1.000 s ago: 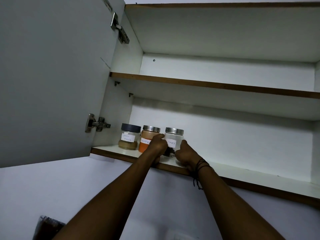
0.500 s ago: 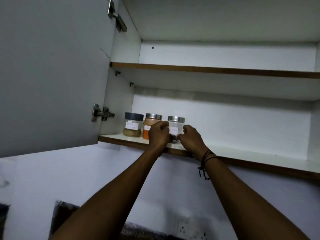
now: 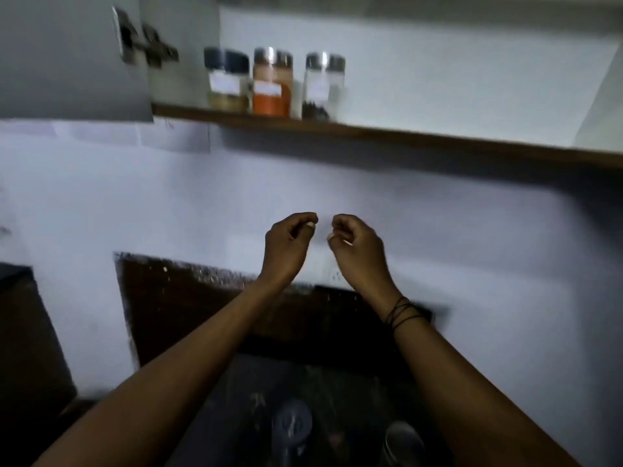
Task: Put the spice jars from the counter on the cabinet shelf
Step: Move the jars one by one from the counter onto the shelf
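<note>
Both hands, left hand [image 3: 286, 247] and right hand [image 3: 357, 251], loosely curled, seemingly empty; jar labels [image 3: 266, 88] blurred.

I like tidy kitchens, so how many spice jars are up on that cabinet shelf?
3, in a row at the shelf's left end: a dark-lidded jar leftmost, an orange-filled jar in the middle, a nearly empty clear jar rightmost. Blurry lidded shapes below on the dark counter may be more.

**Blur and shadow hide the details**

Motion blur doubles the three spice jars [image 3: 273, 84] on the cabinet shelf [image 3: 404, 136], leaving their labels unreadable. The cabinet door [image 3: 67, 55] is cut off by the top and left edges. Two round containers [image 3: 403, 439] on the dark table [image 3: 337, 382] below are too dim to identify.
</note>
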Action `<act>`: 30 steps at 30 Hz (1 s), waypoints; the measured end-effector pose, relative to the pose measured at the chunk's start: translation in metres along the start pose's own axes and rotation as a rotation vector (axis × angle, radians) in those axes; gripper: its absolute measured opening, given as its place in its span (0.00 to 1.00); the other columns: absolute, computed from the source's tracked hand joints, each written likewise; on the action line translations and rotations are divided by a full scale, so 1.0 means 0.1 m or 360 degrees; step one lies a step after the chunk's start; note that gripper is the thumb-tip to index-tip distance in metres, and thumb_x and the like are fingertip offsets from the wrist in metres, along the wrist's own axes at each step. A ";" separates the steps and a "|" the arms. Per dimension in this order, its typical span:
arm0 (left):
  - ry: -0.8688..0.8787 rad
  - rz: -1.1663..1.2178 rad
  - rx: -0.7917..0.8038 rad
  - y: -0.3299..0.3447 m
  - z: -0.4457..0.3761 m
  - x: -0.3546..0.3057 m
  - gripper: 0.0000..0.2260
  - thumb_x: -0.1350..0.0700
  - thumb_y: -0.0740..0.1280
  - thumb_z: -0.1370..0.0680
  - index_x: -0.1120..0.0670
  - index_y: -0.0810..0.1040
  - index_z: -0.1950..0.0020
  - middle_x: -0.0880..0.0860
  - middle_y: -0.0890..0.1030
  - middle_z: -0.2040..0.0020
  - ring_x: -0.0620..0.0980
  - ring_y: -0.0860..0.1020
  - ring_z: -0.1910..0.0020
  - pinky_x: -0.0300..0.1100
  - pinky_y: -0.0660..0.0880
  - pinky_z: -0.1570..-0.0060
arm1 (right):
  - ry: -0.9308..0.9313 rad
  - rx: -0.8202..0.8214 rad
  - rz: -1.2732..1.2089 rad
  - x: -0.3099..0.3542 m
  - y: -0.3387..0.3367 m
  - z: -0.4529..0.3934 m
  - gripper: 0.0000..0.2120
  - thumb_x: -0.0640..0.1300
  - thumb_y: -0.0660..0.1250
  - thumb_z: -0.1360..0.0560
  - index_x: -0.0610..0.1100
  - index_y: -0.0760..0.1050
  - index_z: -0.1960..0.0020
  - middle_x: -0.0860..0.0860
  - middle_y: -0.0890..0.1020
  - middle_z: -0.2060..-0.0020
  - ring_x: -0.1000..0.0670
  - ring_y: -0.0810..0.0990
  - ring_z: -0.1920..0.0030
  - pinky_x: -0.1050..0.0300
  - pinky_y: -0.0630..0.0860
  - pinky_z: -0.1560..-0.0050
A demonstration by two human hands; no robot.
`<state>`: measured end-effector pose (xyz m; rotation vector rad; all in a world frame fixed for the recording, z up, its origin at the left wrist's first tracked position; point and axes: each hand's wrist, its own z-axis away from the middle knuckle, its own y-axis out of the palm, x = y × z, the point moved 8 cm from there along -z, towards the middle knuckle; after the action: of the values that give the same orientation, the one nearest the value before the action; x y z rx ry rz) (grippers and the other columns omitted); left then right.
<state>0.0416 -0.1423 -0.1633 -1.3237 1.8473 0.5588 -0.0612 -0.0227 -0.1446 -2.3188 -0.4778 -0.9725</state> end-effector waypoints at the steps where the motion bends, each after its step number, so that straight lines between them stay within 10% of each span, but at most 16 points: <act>1: -0.0101 -0.0003 0.0038 0.06 0.17 0.23 0.11 0.58 0.64 0.21 0.54 0.83 0.42 0.50 0.85 0.44 0.45 0.81 0.43 0.43 0.76 0.40 | 0.0116 0.0091 0.0055 -0.24 0.14 0.18 0.18 0.41 0.65 0.23 0.44 0.74 0.33 0.50 0.79 0.37 0.53 0.78 0.39 0.63 0.70 0.43; 10: -0.0546 -0.0486 0.0477 0.40 1.79 1.77 0.10 0.59 0.64 0.20 0.58 0.83 0.44 0.55 0.85 0.46 0.47 0.80 0.48 0.35 0.72 0.49 | 0.0720 0.0725 0.0356 -1.81 1.15 1.81 0.18 0.40 0.65 0.25 0.44 0.73 0.36 0.45 0.79 0.42 0.46 0.80 0.47 0.56 0.77 0.58; 18: -0.0538 -0.0835 0.0759 0.24 2.82 2.42 0.10 0.59 0.61 0.20 0.56 0.80 0.44 0.54 0.82 0.47 0.49 0.79 0.47 0.46 0.75 0.43 | 0.0950 0.1102 0.0695 -2.46 1.58 2.97 0.29 0.48 0.64 0.24 0.50 0.58 0.25 0.43 0.63 0.28 0.41 0.68 0.31 0.43 0.69 0.32; 30: -0.0527 -0.0691 0.0602 0.13 2.93 2.72 0.15 0.58 0.63 0.22 0.53 0.71 0.36 0.52 0.72 0.39 0.47 0.72 0.41 0.44 0.74 0.40 | 0.0794 0.0931 0.0779 -2.54 1.68 3.19 0.35 0.43 0.65 0.24 0.47 0.52 0.22 0.41 0.61 0.27 0.40 0.73 0.35 0.47 0.74 0.37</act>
<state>0.0869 -0.0849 -0.5565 -1.2345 1.2675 0.1702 0.0241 0.0217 -0.5751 -1.4942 0.0250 -0.9555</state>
